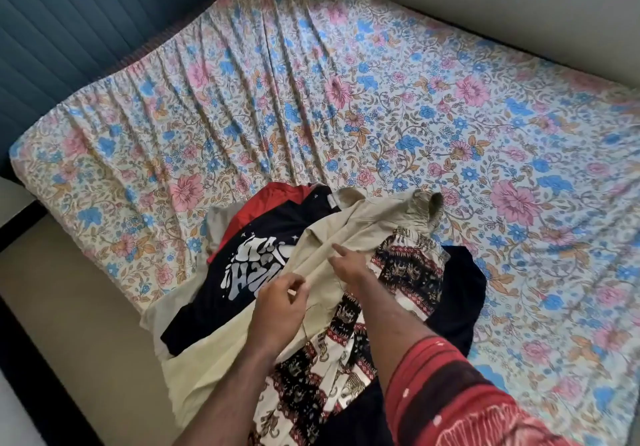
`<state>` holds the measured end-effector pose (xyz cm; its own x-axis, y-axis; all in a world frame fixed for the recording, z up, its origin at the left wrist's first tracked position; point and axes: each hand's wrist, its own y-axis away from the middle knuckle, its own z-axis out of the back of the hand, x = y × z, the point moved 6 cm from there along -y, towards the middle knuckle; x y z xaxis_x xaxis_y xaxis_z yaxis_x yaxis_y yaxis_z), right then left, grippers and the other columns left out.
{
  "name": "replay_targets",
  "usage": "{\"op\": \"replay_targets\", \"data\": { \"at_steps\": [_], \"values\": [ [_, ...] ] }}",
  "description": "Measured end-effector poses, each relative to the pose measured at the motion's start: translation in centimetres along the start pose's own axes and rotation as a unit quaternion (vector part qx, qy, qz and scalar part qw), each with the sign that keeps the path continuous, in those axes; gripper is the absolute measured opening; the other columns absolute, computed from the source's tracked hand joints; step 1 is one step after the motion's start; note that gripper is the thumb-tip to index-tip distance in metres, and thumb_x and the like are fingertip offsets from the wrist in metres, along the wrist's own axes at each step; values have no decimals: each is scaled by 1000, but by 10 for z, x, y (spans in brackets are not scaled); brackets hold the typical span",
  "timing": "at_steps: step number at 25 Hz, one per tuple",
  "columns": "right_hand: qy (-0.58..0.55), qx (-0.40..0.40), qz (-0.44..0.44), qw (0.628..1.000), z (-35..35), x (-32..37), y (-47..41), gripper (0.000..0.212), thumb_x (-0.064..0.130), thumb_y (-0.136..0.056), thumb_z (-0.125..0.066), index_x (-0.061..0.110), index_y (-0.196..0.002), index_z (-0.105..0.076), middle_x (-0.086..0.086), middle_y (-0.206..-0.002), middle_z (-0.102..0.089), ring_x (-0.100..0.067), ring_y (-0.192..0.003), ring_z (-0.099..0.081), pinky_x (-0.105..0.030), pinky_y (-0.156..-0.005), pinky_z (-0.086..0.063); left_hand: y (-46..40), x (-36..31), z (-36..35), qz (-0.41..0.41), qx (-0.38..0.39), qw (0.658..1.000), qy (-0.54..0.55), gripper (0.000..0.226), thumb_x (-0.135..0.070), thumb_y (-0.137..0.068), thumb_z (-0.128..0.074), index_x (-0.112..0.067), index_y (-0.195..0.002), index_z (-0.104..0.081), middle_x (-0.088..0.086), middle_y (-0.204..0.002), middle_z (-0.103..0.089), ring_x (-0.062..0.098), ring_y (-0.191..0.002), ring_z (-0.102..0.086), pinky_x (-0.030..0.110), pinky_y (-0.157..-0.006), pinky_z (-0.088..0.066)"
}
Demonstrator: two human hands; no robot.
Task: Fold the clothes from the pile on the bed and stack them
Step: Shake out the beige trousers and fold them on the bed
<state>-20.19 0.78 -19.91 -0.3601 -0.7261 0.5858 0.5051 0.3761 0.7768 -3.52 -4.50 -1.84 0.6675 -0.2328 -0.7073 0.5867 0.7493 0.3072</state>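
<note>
A pile of clothes lies at the near edge of the bed (346, 106). On top stretches a beige garment (353, 227) with a gathered waistband at its far end. A dark navy T-shirt with a white print (249, 265) sits left of it, over a red garment (277, 192). An elephant-print cloth (405, 265) and a dark garment (460, 293) lie to the right. My left hand (280, 310) hovers over the beige garment with loosely curled fingers. My right hand (346, 262) is over the same garment, forefinger stretched out. Whether either hand pinches fabric is not clear.
The floral sheet covers the bed, wrinkled toward the far left corner. A blue ribbed wall panel (69, 19) stands beyond the bed's left corner. A pale wall (485, 2) runs along the far right side. Tan floor (69, 307) lies left of the bed.
</note>
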Motion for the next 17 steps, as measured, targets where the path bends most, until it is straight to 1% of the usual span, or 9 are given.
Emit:
{"op": "replay_targets", "data": {
  "at_steps": [2, 4, 6, 8, 10, 12, 13, 15, 17],
  "values": [
    [-110, -60, -47, 991, 0, 4, 5, 43, 12, -99, -62, 18, -141, -61, -16, -152, -49, -31, -128, -58, -39, -111, -48, -6, 9, 4, 29, 2, 999, 21, 9, -28, -100, -63, -25, -97, -71, -12, -89, -69, 2, -82, -65, 20, -71, -52],
    [-236, -122, -79, 961, 11, -4, 12, 30, -2, -95, -66, 8, -123, -72, -14, -131, -67, -30, -119, -64, -36, -110, -49, -9, 16, 8, 43, 11, 999, 25, 12, -28, -101, -61, -22, -99, -72, -11, -90, -69, 3, -84, -65, 22, -72, -51],
    [-344, -129, -89, 926, 20, -7, 21, 21, -6, -90, -70, 9, -103, -77, -13, -116, -74, -26, -107, -69, -41, -107, -53, -13, 17, 11, 47, 28, 998, 30, 13, -29, -102, -60, -22, -99, -71, -9, -91, -69, 6, -86, -65, 24, -72, -49],
    [-432, -96, -91, 892, 20, -14, 25, 21, -9, -90, -67, 4, -103, -76, -16, -111, -75, -28, -102, -72, -43, -102, -56, -15, 20, 13, 53, 42, 997, 32, 15, -29, -102, -59, -21, -98, -71, -9, -87, -66, 7, -81, -62, 23, -69, -45],
    [-500, -49, -84, 861, 16, -14, 39, 22, -10, -95, -59, 0, -110, -72, -19, -112, -72, -29, -98, -70, -43, -95, -58, -12, 19, 12, 56, 62, 996, 24, 15, -30, -102, -59, -21, -97, -70, -11, -81, -63, 5, -74, -57, 20, -64, -40],
    [-551, 29, -43, 833, 11, 0, 66, 25, -8, -100, -51, 3, -115, -68, -17, -109, -68, -26, -92, -66, -42, -87, -58, -9, 13, 14, 44, 82, 996, 0, 17, -33, -103, -58, -22, -98, -70, -13, -78, -61, 4, -72, -56, 18, -61, -38],
    [-557, 74, -19, 827, 8, 8, 87, 29, -8, -101, -48, 5, -119, -65, -17, -109, -66, -26, -92, -65, -41, -85, -58, -7, 10, 16, 42, 89, 995, 4, 19, -37, -102, -57, -23, -102, -70, -13, -81, -63, 4, -75, -58, 18, -63, -39],
    [-533, 188, 25, 825, 0, 14, 136, 41, -9, -97, -45, 6, -133, -58, -18, -117, -65, -29, -99, -63, -44, -89, -57, -4, 1, 21, 67, 103, 989, 83, 30, -53, -100, -54, -30, -115, -64, -14, -99, -65, 6, -94, -61, 23, -77, -44],
    [-426, 321, 53, 844, -14, 5, 189, 49, -9, -92, -48, 0, -140, -55, -22, -128, -63, -33, -111, -63, -48, -99, -54, 3, -3, 21, 149, 118, 956, 225, 45, -68, -94, -54, -36, -126, -54, -14, -115, -60, 12, -109, -59, 38, -90, -48]
  ]
}}
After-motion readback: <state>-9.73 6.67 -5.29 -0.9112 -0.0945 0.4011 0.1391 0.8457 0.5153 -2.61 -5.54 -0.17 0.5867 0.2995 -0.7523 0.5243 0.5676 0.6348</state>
